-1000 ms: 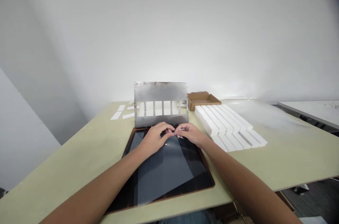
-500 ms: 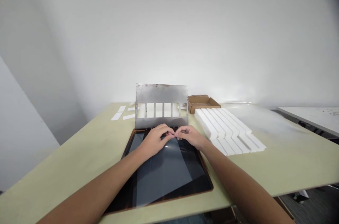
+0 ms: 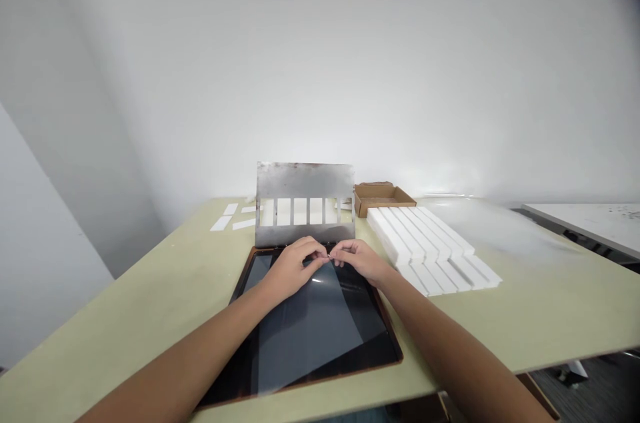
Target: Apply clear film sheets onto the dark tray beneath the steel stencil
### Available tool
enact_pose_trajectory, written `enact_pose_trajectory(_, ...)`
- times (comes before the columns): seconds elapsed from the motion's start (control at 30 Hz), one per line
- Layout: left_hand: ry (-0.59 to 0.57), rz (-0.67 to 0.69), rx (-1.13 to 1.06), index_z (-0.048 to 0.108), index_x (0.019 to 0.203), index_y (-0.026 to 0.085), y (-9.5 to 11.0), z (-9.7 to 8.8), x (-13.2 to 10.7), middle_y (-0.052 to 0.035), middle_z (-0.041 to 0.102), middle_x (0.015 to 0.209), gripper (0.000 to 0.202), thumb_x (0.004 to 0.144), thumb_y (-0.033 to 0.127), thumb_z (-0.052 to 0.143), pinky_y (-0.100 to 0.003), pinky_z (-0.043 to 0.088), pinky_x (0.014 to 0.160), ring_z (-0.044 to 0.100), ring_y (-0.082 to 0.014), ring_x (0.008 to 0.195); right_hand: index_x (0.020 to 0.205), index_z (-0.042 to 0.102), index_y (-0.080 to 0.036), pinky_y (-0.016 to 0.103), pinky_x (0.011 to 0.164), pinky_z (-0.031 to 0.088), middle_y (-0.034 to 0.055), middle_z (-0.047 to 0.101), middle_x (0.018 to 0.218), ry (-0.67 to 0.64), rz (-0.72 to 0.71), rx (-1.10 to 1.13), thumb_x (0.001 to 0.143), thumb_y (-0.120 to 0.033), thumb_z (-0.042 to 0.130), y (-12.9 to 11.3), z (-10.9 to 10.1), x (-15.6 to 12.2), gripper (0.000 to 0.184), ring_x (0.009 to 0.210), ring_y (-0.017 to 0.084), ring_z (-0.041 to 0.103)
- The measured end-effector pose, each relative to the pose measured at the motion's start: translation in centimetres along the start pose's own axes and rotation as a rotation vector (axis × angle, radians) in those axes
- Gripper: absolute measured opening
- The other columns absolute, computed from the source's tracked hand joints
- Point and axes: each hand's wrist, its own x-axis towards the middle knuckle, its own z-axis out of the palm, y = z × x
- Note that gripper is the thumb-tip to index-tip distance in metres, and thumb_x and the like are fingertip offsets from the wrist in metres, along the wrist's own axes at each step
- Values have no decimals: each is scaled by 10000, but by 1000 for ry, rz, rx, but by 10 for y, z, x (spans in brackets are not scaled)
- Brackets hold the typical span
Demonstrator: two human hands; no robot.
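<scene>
Left hand [image 3: 293, 270] and right hand [image 3: 359, 259] are curled, fingertips meeting above the dark framed panel [image 3: 300, 385]; whether they grip anything cannot be determined. A slotted metal plate [image 3: 305, 183] stands just behind.

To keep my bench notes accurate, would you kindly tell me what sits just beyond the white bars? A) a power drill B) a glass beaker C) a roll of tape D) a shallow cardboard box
D: the shallow cardboard box sits at the far end of the white bars, beside the slotted metal plate.
</scene>
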Motion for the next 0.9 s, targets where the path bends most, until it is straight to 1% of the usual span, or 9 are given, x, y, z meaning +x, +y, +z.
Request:
enact_pose_trajectory(0.1, 12, -11, -15, 669, 998, 214, -3, 2, 0, -24, 633, 890, 111, 960, 287, 595, -298, 499, 782, 618, -179, 836, 802, 736, -176, 274, 671, 399, 4, 647, 693, 10, 15, 11, 778, -467, 758, -1, 0, 0, 292, 656, 129, 528)
enact_pose_trajectory(0.2, 0, 1, -11, 683, 1084, 236, -6, 3, -1, -27, 635, 917, 159, 972, 274, 576, -299, 501, 805, 624, -177, 862, 799, 740, -179, 272, 668, 393, 3, 649, 692, 13, 28, 33, 778, -453, 761, -1, 0, -1, 276, 650, 124, 527)
enact_pose_trajectory(0.4, 5, 16, -16, 692, 954, 219, -4, 2, -1, -28, 638, 911, 130, 977, 276, 577, -292, 491, 785, 612, -176, 854, 803, 748, -165, 262, 666, 389, 7, 653, 698, -16, 61, 123, 770, -420, 782, 0, 0, -1, 260, 646, 113, 524)
enact_pose_trajectory(0.47, 11, 8, -16, 688, 969, 220, -3, 2, -1, -26, 638, 909, 117, 975, 270, 583, -293, 491, 788, 614, -176, 857, 803, 748, -163, 258, 656, 385, 8, 650, 701, -32, 76, 156, 767, -414, 789, 0, 0, -1, 257, 638, 108, 520)
enact_pose_trajectory(0.57, 18, 0, -16, 687, 1054, 229, -2, 2, -1, -27, 642, 923, 134, 976, 270, 585, -294, 495, 797, 622, -179, 873, 795, 750, -167, 252, 640, 375, 5, 643, 692, -43, 86, 176, 768, -415, 793, 0, 0, -1, 253, 619, 100, 507)
enact_pose_trajectory(0.73, 32, 30, -8, 695, 987, 219, -1, 2, -1, -33, 654, 917, 117, 976, 286, 599, -300, 495, 805, 623, -185, 884, 821, 771, -175, 254, 626, 355, -1, 646, 691, -43, 43, 112, 758, -423, 809, -1, -4, -2, 259, 614, 100, 487)
enact_pose_trajectory(0.8, 61, 50, -7, 688, 999, 216, -2, 3, -2, -34, 654, 916, 107, 976, 279, 604, -304, 496, 809, 621, -183, 879, 821, 778, -171, 262, 642, 361, 3, 658, 702, -39, 23, 79, 741, -426, 825, -2, -6, -3, 271, 636, 109, 501)
enact_pose_trajectory(0.9, 98, 74, -9, 676, 1031, 215, -4, 4, -2, -30, 649, 913, 98, 969, 265, 620, -299, 501, 796, 618, -176, 865, 824, 786, -168, 275, 687, 383, 16, 690, 734, -41, 32, 87, 712, -425, 851, -4, -6, -4, 287, 682, 128, 544)
